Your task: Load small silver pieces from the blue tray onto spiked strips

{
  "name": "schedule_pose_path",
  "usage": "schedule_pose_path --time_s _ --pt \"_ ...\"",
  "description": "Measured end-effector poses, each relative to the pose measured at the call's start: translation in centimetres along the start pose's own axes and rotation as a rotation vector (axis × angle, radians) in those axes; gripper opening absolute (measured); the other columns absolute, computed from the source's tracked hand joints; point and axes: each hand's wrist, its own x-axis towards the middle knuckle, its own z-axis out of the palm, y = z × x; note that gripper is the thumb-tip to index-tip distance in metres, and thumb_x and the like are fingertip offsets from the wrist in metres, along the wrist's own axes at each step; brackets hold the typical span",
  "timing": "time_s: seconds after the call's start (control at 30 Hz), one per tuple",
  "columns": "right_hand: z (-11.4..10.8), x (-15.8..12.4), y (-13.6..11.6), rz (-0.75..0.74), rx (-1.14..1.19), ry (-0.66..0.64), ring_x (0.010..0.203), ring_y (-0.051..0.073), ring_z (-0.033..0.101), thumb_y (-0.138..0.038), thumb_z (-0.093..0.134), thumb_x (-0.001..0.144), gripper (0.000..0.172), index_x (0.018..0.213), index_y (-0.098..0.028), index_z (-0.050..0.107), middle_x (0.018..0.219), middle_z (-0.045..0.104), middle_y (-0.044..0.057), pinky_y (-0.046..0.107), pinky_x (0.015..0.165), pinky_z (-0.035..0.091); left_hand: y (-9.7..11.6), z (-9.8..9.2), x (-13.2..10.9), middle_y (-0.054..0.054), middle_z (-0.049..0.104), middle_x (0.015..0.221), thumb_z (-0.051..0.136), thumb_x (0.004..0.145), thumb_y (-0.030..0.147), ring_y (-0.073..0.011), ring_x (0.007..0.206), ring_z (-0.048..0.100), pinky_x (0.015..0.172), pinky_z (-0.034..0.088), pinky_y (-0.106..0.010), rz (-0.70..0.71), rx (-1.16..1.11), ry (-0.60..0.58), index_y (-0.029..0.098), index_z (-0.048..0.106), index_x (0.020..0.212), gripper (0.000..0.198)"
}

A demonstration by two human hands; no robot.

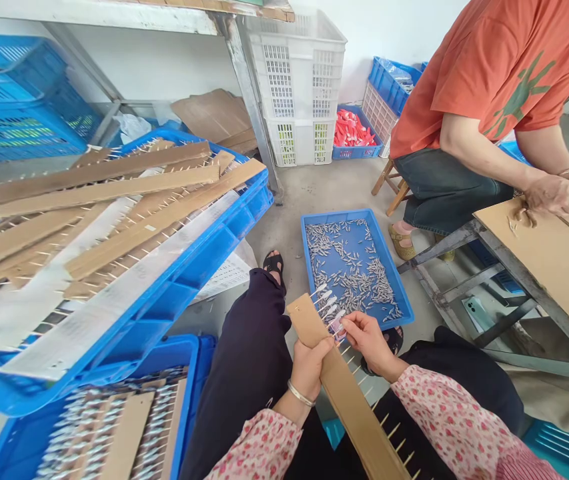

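My left hand (309, 373) is closed around the upper part of a long brown cardboard strip (354, 403), held slanting over my lap. Along the strip's right edge stick out several thin pointed sticks. Those near the top carry small whitish-grey pieces (329, 310); the lower sticks (393, 430) are bare. My right hand (371, 343) pinches a small pinkish-grey piece (335, 325) at a stick beside my left fingers; its exact kind is unclear. Just beyond both hands, a shallow blue tray (307, 250) on the floor holds several loose grey slender pieces (379, 280).
At the left, a large blue crate (204, 257) holds stacked cardboard strips with sticks. Below it, a blue bin (191, 373) contains strips with grey-tipped sticks. To the right, a co-worker in an orange shirt (494, 73) works at a low table (539, 247). White crates (299, 87) stand behind.
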Motion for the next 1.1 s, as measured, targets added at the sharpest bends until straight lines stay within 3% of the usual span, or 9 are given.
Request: schedule_pose_path --time_s 0.27,0.5,0.6,0.73,0.87,1.0,1.1 --pt "0.1 0.3 0.0 -0.037 -0.005 -0.012 0.041 0.005 0.027 -0.045 0.069 0.076 0.03 0.075 -0.017 0.059 0.055 0.055 -0.004 0.021 0.04 0.018 0.1 -0.1 0.2 -0.002 0.067 0.059 0.081 0.052 0.02 -0.0143 0.053 0.061 0.051 0.049 -0.024 -0.019 -0.023 -0.024 0.013 0.066 0.069 0.024" --pt "-0.5 1.1 -0.9 -0.002 0.071 0.035 0.04 0.005 0.026 -0.044 0.072 0.071 0.03 0.073 -0.017 0.058 0.051 0.052 -0.006 0.019 0.037 0.018 -0.2 -0.2 -0.5 -0.008 0.074 0.081 0.083 0.057 0.023 -0.02 0.069 0.067 0.065 0.054 -0.03 -0.138 -0.105 -0.204 0.014 0.069 0.093 0.04" --pt "-1.4 1.8 -0.8 0.044 0.183 0.089 0.046 0.007 0.042 -0.038 0.073 0.069 0.025 0.078 -0.018 0.061 0.065 0.061 -0.001 0.019 0.04 0.032 -0.2 -0.2 -0.3 -0.007 0.074 0.078 0.082 0.057 0.021 -0.0184 0.068 0.066 0.064 0.053 -0.029 -0.132 -0.105 -0.153 0.014 0.068 0.092 0.039" --pt "-3.1 3.0 -0.5 0.131 0.384 0.197 0.07 0.015 0.063 -0.017 0.077 0.059 0.024 0.077 -0.019 0.061 0.078 0.063 0.003 0.029 0.064 0.054 0.4 0.0 0.0 -0.005 0.073 0.078 0.083 0.057 0.023 -0.0175 0.07 0.067 0.066 0.053 -0.028 -0.089 -0.132 -0.076 0.016 0.067 0.096 0.043" --pt "-3.6 3.0 -0.7 0.2 0.4 0.101 0.069 0.014 0.064 -0.016 0.077 0.063 0.027 0.086 -0.016 0.063 0.086 0.067 0.008 0.027 0.063 0.054 0.6 0.0 0.1 -0.004 0.072 0.079 0.084 0.056 0.025 -0.0182 0.071 0.067 0.067 0.053 -0.029 -0.059 -0.114 -0.026 0.015 0.067 0.093 0.043" --pt "-2.8 2.2 -1.5 0.176 0.322 0.003 0.057 0.009 0.057 -0.027 0.08 0.066 0.032 0.091 -0.017 0.063 0.085 0.07 0.005 0.02 0.051 0.045 0.5 -0.2 0.3 -0.005 0.072 0.08 0.084 0.056 0.026 -0.0184 0.071 0.067 0.066 0.052 -0.028 -0.048 -0.088 -0.023 0.014 0.067 0.092 0.042" --pt "-2.4 1.9 -1.9 0.158 0.243 -0.053 0.057 0.007 0.054 -0.029 0.081 0.064 0.033 0.091 -0.016 0.066 0.086 0.071 0.005 0.019 0.051 0.04 0.6 -0.3 0.4 -0.005 0.072 0.08 0.084 0.056 0.027 -0.0188 0.072 0.067 0.066 0.052 -0.029 -0.025 -0.084 -0.029 0.014 0.067 0.093 0.042"
